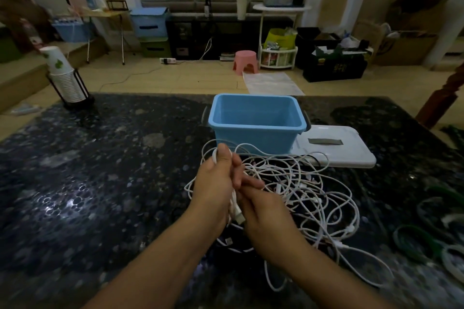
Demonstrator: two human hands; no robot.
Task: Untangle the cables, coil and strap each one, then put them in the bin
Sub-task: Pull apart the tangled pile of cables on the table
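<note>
A tangle of white cables (308, 190) lies on the dark speckled table (100, 183), in front of an empty blue bin (256, 123). My left hand (213, 183) grips a bundle of white cable loops, thumb up, with a plug end (238, 216) hanging below the palm. My right hand (266, 211) sits close against it, fingers pinching a white strand from the same bundle. Cable runs from both hands into the tangle.
The bin's white lid (344, 148) lies flat to the right of the bin. Green and white straps (426, 236) lie at the table's right edge. A stack of paper cups in a black holder (66, 78) stands at the far left corner.
</note>
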